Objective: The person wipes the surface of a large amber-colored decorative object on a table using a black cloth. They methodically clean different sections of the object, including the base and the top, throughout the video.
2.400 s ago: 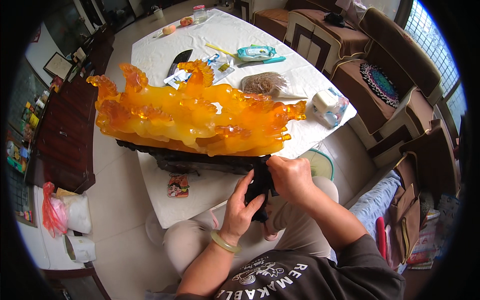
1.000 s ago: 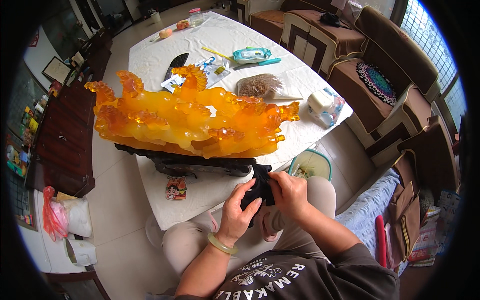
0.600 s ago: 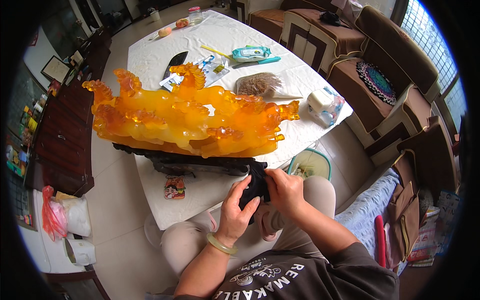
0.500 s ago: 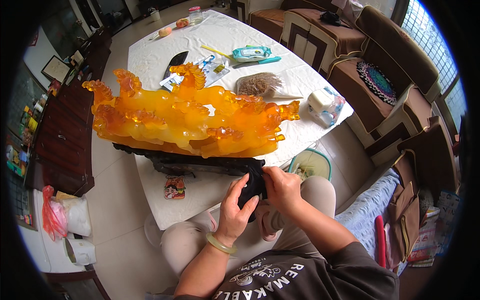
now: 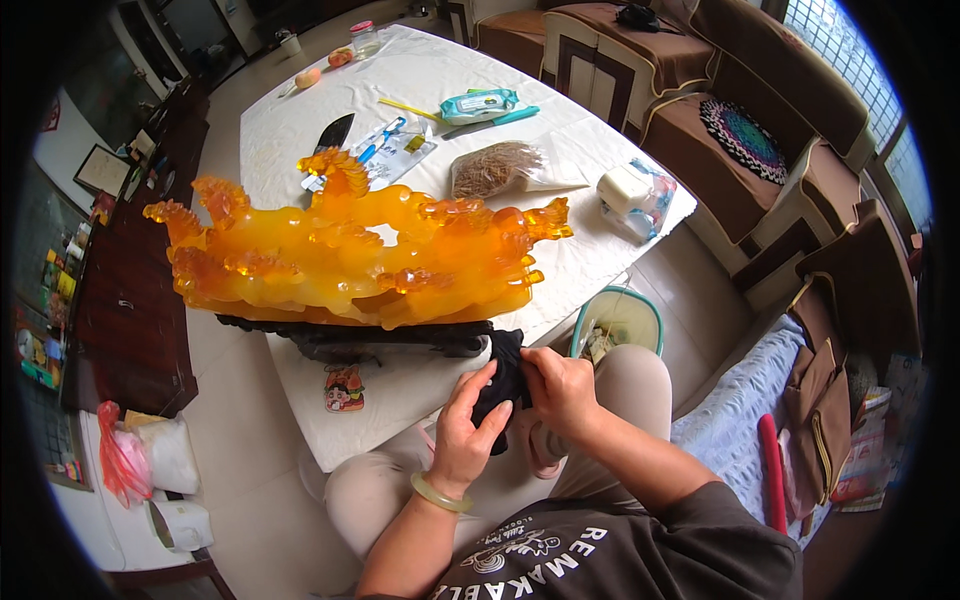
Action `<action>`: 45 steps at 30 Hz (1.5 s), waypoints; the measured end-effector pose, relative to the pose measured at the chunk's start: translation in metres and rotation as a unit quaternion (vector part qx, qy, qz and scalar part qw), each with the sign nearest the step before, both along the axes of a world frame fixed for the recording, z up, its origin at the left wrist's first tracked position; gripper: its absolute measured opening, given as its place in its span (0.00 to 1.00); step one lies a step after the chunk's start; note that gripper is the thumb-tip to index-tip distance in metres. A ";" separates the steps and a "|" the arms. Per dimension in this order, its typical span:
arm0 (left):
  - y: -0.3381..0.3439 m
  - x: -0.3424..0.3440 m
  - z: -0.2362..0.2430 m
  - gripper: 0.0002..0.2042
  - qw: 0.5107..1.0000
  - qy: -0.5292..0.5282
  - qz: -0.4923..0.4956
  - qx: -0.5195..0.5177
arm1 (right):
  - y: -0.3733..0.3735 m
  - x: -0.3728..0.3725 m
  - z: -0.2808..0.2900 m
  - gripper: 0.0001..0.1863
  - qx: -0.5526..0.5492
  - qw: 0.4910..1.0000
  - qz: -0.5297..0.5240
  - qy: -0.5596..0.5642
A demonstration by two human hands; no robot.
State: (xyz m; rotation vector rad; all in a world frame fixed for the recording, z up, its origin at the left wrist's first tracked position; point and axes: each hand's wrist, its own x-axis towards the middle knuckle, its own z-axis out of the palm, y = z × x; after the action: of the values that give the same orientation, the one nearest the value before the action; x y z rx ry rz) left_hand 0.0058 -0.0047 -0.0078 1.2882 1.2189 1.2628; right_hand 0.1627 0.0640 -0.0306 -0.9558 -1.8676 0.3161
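Observation:
My left hand, with a pale bangle on the wrist, holds a black cloth between fingers and thumb. My right hand pinches the same cloth from the right, fingers curled. The cloth is bunched at the table's near edge, beside the right end of a dark carved base. On that base stands a large, translucent amber-orange sculpture of several horse-like figures. A cartoon sticker or cut-out lies on the white tablecloth left of my hands.
Farther back on the table are wipes, a bag of brown strands, a white wrapped pack, a jar and fruit. A bin stands by my right knee. A brown sofa lines the right, a dark cabinet the left.
Both hands have moved down from where they were earliest, still holding the cloth. Lately the view has shifted slightly, with the sculpture appearing lower and farther left.

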 end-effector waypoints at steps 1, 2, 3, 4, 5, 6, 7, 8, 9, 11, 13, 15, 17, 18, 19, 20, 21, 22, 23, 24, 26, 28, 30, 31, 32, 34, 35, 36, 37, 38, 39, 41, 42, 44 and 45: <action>0.000 0.000 0.000 0.23 1.000 -0.005 0.006 0.008 | 0.002 -0.001 0.004 0.06 0.004 1.000 0.003 -0.004; 0.000 0.000 0.000 0.23 1.000 -0.008 0.011 0.017 | 0.003 -0.002 0.009 0.06 0.008 1.000 0.006 -0.008; 0.000 -0.001 -0.001 0.23 0.999 -0.010 0.017 0.025 | 0.004 -0.003 0.013 0.06 0.013 1.000 0.010 -0.013; 0.000 -0.002 -0.001 0.23 0.999 -0.013 0.023 0.033 | 0.005 -0.004 0.017 0.06 0.016 1.000 0.007 -0.023; 0.001 -0.002 0.002 0.23 0.999 -0.003 0.025 0.031 | 0.006 -0.004 0.019 0.06 0.018 0.999 0.004 -0.033; 0.002 -0.002 0.002 0.23 0.999 -0.012 0.024 0.028 | 0.007 -0.005 0.021 0.06 0.020 0.999 0.002 -0.043; 0.002 -0.002 0.002 0.23 0.999 -0.020 0.023 0.024 | 0.007 -0.005 0.023 0.06 0.021 0.998 -0.004 -0.058; 0.003 -0.002 0.003 0.24 0.999 -0.028 0.023 0.021 | 0.008 -0.005 0.025 0.07 0.023 0.997 -0.011 -0.072; 0.003 -0.002 0.001 0.24 0.999 -0.015 0.018 0.025 | 0.008 -0.005 0.027 0.07 0.024 0.996 -0.016 -0.089; 0.004 -0.004 -0.002 0.25 0.999 0.012 0.009 0.032 | 0.007 -0.003 0.039 0.08 0.032 0.987 -0.015 -0.157; 0.003 -0.003 0.001 0.26 1.000 -0.019 0.003 0.020 | 0.007 -0.002 0.052 0.09 0.038 0.975 -0.008 -0.221; 0.003 -0.002 0.006 0.26 0.999 -0.033 -0.001 0.010 | 0.007 -0.005 0.064 0.11 0.042 0.960 0.003 -0.277; 0.004 -0.002 0.011 0.27 0.999 -0.032 -0.004 0.002 | 0.009 -0.008 0.077 0.11 0.049 0.947 0.013 -0.316; 0.004 -0.002 0.011 0.27 0.999 -0.032 -0.005 0.000 | 0.011 -0.009 0.081 0.11 0.054 0.940 0.018 -0.336; 0.005 -0.003 0.010 0.27 0.999 -0.033 -0.007 -0.003 | 0.012 -0.009 0.082 0.10 0.059 0.940 0.028 -0.334; 0.005 -0.003 0.010 0.27 0.999 -0.033 -0.008 -0.006 | 0.014 -0.008 0.082 0.10 0.064 0.940 0.039 -0.332; 0.004 -0.004 0.010 0.27 0.999 -0.034 -0.007 0.000 | 0.015 -0.007 0.082 0.10 0.069 0.940 0.050 -0.330; 0.003 -0.004 0.010 0.27 0.999 -0.035 -0.006 0.007 | 0.015 -0.005 0.079 0.10 0.066 0.946 0.045 -0.313; 0.003 -0.004 0.011 0.27 0.999 -0.036 -0.005 0.013 | 0.015 -0.003 0.074 0.10 0.064 0.952 0.040 -0.295; 0.003 -0.004 0.010 0.27 0.999 -0.046 -0.005 0.009 | 0.014 -0.002 0.070 0.10 0.060 0.958 0.037 -0.277; 0.002 -0.004 0.009 0.27 0.998 -0.066 -0.004 0.000 | 0.013 -0.003 0.069 0.09 0.062 0.961 0.028 -0.269; 0.003 -0.004 0.006 0.27 0.998 -0.065 -0.003 0.008 | 0.012 -0.006 0.067 0.11 0.061 0.965 0.016 -0.254; 0.003 -0.005 0.005 0.27 0.998 -0.064 0.000 0.009 | 0.013 -0.007 0.067 0.12 0.064 0.965 0.026 -0.255; 0.003 -0.005 0.007 0.27 0.998 -0.064 0.001 0.006 | 0.014 -0.007 0.067 0.13 0.066 0.964 0.030 -0.255; 0.003 -0.005 0.007 0.27 0.998 -0.064 0.003 0.003 | 0.014 -0.007 0.067 0.10 0.068 0.964 0.026 -0.257; 0.003 -0.005 0.007 0.27 0.997 -0.072 0.000 0.004 | 0.012 -0.006 0.068 0.08 0.072 0.962 0.023 -0.261; 0.003 -0.005 0.007 0.27 0.997 -0.076 -0.002 0.005 | 0.012 -0.007 0.068 0.08 0.074 0.960 0.020 -0.269; 0.003 -0.004 0.006 0.27 0.997 -0.074 -0.002 0.005 | 0.012 -0.008 0.067 0.08 0.075 0.958 0.017 -0.277; 0.003 -0.004 0.005 0.27 0.997 -0.072 -0.002 0.006 | 0.011 -0.008 0.067 0.08 0.076 0.955 0.013 -0.285; 0.003 -0.004 0.004 0.27 0.997 -0.071 -0.002 0.006 | 0.011 -0.009 0.070 0.08 0.067 0.954 0.026 -0.292; 0.004 -0.004 0.005 0.27 0.997 -0.073 -0.002 0.003 | 0.012 -0.010 0.075 0.08 0.060 0.952 0.038 -0.298; 0.003 -0.004 0.007 0.27 0.997 -0.078 -0.001 -0.005 | 0.016 -0.010 0.077 0.08 0.048 0.951 0.055 -0.300; 0.003 -0.004 0.008 0.27 0.997 -0.076 0.001 -0.007 | 0.018 -0.009 0.076 0.08 0.044 0.952 0.060 -0.296; 0.003 -0.004 0.008 0.27 0.997 -0.073 0.004 -0.010 | 0.023 -0.006 0.074 0.09 0.036 0.959 0.067 -0.273; 0.003 -0.003 0.007 0.27 0.997 -0.079 0.010 -0.009 | 0.025 -0.004 0.071 0.09 0.032 0.964 0.071 -0.254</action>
State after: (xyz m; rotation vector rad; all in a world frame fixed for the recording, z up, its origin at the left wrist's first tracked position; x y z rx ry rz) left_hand 0.0028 -0.0021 -0.0013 1.1429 1.1303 1.3385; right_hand 0.1585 0.0893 0.0407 -0.9177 -2.4059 0.0939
